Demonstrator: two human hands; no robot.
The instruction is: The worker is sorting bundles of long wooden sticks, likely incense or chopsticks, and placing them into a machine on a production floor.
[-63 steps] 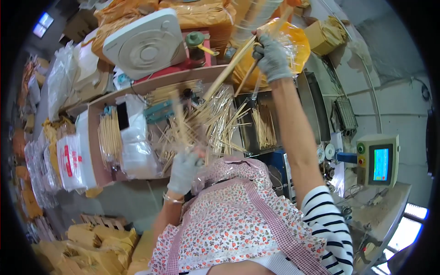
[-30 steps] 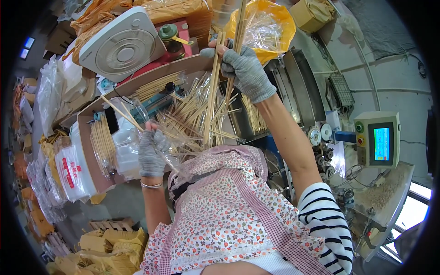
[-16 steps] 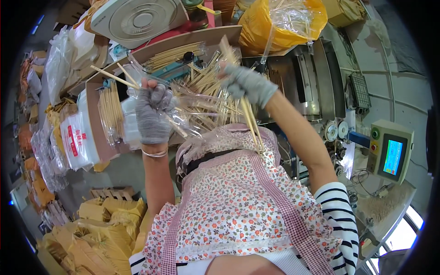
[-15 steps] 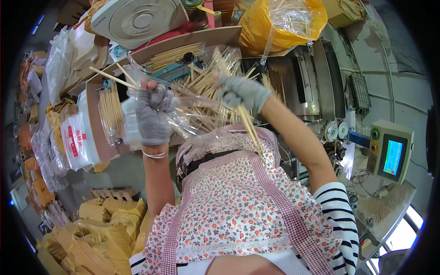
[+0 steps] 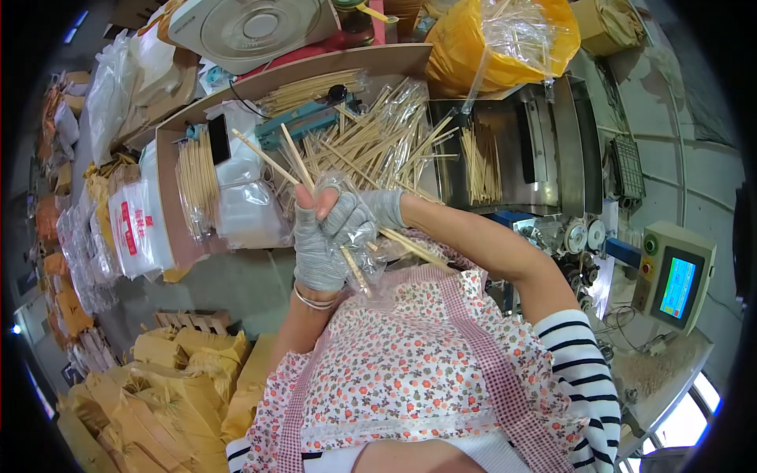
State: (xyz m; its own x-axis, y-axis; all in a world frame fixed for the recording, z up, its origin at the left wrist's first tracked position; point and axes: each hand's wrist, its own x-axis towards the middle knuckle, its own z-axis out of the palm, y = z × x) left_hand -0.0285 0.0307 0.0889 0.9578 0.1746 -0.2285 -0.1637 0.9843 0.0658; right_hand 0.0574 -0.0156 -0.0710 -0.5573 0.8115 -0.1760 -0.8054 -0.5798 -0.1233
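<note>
My left hand [image 5: 317, 251], in a grey glove with bare fingertips, is closed round a pair of pale wooden chopsticks [image 5: 272, 160]. Their upper ends spread apart above the thumb, and a lower end shows below the fist. Crumpled clear plastic film [image 5: 369, 260] lies around both hands. My right hand [image 5: 371, 211], gloved alike, is pressed against the left; its fingers are partly hidden behind film. More chopsticks [image 5: 416, 249] stick out below it toward the apron. Just beyond the hands, a cardboard tray [image 5: 167, 150] holds a heap of loose chopsticks [image 5: 371, 142], some in clear film.
Inside the tray are a teal tool [image 5: 303, 126], a dark phone-like slab [image 5: 218, 140] and clear plastic bags [image 5: 251, 213]. A yellow bag [image 5: 453, 55] stands behind. Metal machinery [image 5: 544, 158] and a control panel [image 5: 674, 276] are on the right; wrapped yellow packs [image 5: 165, 394] lie lower left.
My right hand has come left and down to meet my left hand. My left hand has moved right and slightly down, still holding its chopsticks. The film is bunched between them.
</note>
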